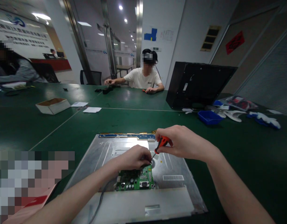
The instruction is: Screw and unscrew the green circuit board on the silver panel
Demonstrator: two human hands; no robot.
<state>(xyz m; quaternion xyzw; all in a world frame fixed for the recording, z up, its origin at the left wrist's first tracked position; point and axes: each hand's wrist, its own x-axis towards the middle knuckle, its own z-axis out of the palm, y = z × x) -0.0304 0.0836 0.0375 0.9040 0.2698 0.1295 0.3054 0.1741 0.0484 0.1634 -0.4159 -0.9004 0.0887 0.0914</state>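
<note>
A red and black screwdriver (162,143) is gripped by its handle in my right hand (178,141). Its shaft slants down to the left, and the tip meets the upper right corner of a green circuit board (136,180). My left hand (136,157) is closed close to that tip, over the board's top edge; whether its fingers pinch anything is hidden. The board lies on the metal back of a display panel (173,168), which has a blue circuit strip (125,136) along its far edge. A grey cable (100,202) runs from the board toward me.
Behind the panel on the green table (125,119) are a white open box (53,106), paper sheets (92,109), a black monitor (199,85), a blue tray (210,117) and gloves (263,119). A person (145,74) sits across; another person (15,68) sits at the left.
</note>
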